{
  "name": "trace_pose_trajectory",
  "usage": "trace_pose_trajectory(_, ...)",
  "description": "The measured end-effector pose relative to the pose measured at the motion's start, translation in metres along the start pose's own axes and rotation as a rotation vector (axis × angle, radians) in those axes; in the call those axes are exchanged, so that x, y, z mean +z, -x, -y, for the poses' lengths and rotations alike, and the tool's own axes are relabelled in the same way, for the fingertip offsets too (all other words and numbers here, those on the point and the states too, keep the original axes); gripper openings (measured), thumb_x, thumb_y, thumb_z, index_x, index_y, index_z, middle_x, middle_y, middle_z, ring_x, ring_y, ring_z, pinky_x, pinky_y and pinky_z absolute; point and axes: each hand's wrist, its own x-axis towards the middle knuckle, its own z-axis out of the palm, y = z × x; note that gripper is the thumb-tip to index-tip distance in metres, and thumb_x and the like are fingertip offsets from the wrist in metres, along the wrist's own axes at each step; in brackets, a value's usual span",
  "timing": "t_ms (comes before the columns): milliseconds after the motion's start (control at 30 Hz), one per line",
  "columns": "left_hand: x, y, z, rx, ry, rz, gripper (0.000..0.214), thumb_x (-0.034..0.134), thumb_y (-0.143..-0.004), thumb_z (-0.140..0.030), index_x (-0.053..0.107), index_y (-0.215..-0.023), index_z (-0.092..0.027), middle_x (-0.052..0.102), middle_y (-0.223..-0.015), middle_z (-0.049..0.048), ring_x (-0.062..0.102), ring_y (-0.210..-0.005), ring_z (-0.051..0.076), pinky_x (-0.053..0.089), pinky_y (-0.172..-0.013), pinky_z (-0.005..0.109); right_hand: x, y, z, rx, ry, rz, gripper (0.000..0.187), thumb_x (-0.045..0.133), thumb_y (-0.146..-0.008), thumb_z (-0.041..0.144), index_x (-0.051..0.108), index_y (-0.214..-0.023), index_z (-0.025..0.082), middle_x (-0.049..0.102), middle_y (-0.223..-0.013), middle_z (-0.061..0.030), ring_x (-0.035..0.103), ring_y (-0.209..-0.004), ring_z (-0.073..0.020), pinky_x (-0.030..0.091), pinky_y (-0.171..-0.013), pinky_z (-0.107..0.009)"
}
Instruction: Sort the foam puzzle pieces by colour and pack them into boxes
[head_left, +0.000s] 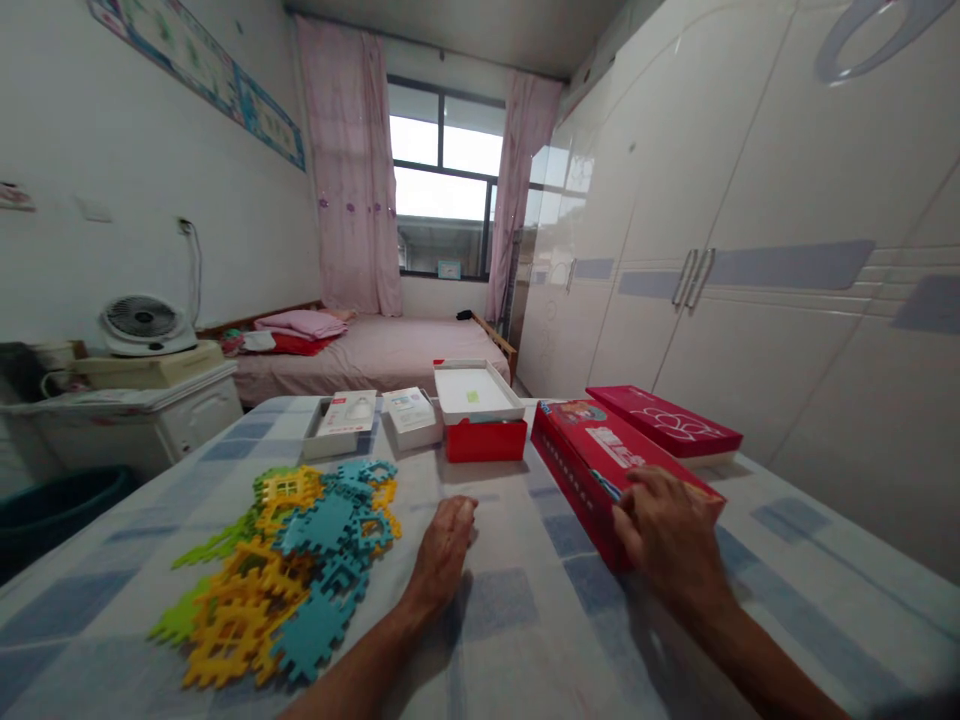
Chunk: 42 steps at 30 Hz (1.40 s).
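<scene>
My right hand (664, 535) rests on the near end of a long red box (592, 450) lying on the table, fingers curled over its top edge. My left hand (446, 550) lies on the checked tablecloth (517, 610) with fingers loosely bent, holding nothing, a little right of a pile of flat plastic interlocking pieces (289, 560) in yellow, teal and green.
A second red box on a white base (667, 420) lies behind the first. An open red box with a white tray (480, 410) and two small white boxes (375, 418) sit at the table's far side. Beyond are a bed, a fan on a cabinet, and wardrobes at right.
</scene>
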Motion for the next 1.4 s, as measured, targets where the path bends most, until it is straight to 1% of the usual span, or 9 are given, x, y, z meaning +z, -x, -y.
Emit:
trace_pose_trajectory(100,0.003,0.010,-0.010,0.210,-0.147,0.075,0.037,0.038,-0.090,-0.042,0.066,-0.100,-0.020,0.059,-0.116,0.0131,0.056,-0.107,0.024,0.045,-0.092,0.039,-0.042,0.039,0.006,-0.283,-0.177,-0.026,0.013,0.049,-0.084,0.030,0.061,-0.081,0.026,0.061,-0.116,-0.0063,0.048,-0.116,-0.0285,0.043,-0.090,-0.048)
trace_pose_trajectory(200,0.011,0.026,-0.029,0.508,-0.364,0.197,0.033,0.041,-0.089,-0.027,0.064,-0.113,-0.021,0.057,-0.125,0.0117,0.050,-0.118,0.024,0.038,-0.103,0.041,-0.070,0.052,0.006,-0.461,-0.271,0.000,0.014,0.052,-0.084,0.031,0.062,-0.094,0.030,0.058,-0.125,-0.0029,0.047,-0.120,-0.0261,0.046,-0.087,-0.044)
trace_pose_trajectory(367,0.039,0.044,-0.052,0.862,-0.622,0.477,0.053,0.040,-0.083,-0.009,0.046,-0.135,-0.018,0.044,-0.142,0.0097,0.034,-0.134,0.023,0.029,-0.110,0.042,-0.073,0.045,-0.002,-0.519,-0.244,0.059,0.026,0.059,-0.081,0.036,0.062,-0.107,0.031,0.057,-0.127,-0.0053,0.050,-0.117,-0.0280,0.047,-0.087,-0.046)
trace_pose_trajectory(633,0.066,0.027,-0.041,1.104,-0.607,0.335,0.037,0.035,-0.087,-0.007,0.047,-0.122,-0.013,0.056,-0.125,0.0130,0.045,-0.125,0.019,0.039,-0.105,0.038,-0.072,0.020,-0.007,-0.548,-0.259,0.315,0.032,0.051,-0.088,0.038,0.059,-0.117,0.029,0.051,-0.135,-0.0054,0.042,-0.128,-0.0264,0.040,-0.100,-0.048)
trace_pose_trajectory(800,0.065,0.022,-0.041,1.135,-0.609,0.283,0.027,0.038,-0.084,-0.006,0.053,-0.106,-0.014,0.061,-0.111,0.0113,0.052,-0.114,0.018,0.043,-0.100,0.035,-0.073,-0.002,0.000,-0.688,-0.248,0.338,0.029,0.054,-0.087,0.037,0.060,-0.113,0.027,0.054,-0.132,-0.0043,0.041,-0.127,-0.0249,0.035,-0.104,-0.047)
trace_pose_trajectory(933,0.063,0.022,-0.042,1.101,-0.654,0.270,0.031,0.040,-0.083,-0.006,0.053,-0.109,-0.015,0.061,-0.112,0.0097,0.053,-0.109,0.018,0.044,-0.096,0.035,-0.073,-0.013,0.002,-0.811,-0.212,0.289,0.029,0.057,-0.085,0.042,0.064,-0.107,0.026,0.059,-0.123,-0.0057,0.046,-0.121,-0.0246,0.032,-0.105,-0.049)
trace_pose_trajectory(1133,0.067,0.023,-0.046,1.137,-0.654,0.308,0.024,0.039,-0.086,-0.010,0.054,-0.105,-0.014,0.061,-0.115,0.0102,0.054,-0.103,0.016,0.043,-0.094,0.032,-0.086,-0.017,0.000,-0.870,-0.193,0.280,0.030,0.058,-0.082,0.049,0.066,-0.102,0.028,0.060,-0.121,-0.0008,0.046,-0.120,-0.0227,0.021,-0.111,-0.048)
trace_pose_trajectory(1267,0.069,0.024,-0.047,1.128,-0.672,0.314,0.021,0.042,-0.085,-0.011,0.055,-0.101,-0.014,0.062,-0.109,0.0083,0.054,-0.101,0.017,0.041,-0.096,0.033,-0.094,-0.019,-0.001,-0.901,-0.177,0.271,0.028,0.060,-0.080,0.051,0.067,-0.094,0.028,0.061,-0.120,0.0002,0.048,-0.118,-0.0227,0.021,-0.111,-0.047)
trace_pose_trajectory(1400,0.071,0.024,-0.046,1.127,-0.660,0.287,0.024,0.043,-0.081,-0.008,0.056,-0.101,-0.015,0.063,-0.105,0.0077,0.050,-0.107,0.018,0.038,-0.101,0.035,-0.101,-0.028,-0.014,-0.949,-0.119,0.182,0.021,0.057,-0.083,0.038,0.065,-0.099,0.028,0.062,-0.120,0.0000,0.049,-0.118,-0.0230,0.022,-0.110,-0.049)
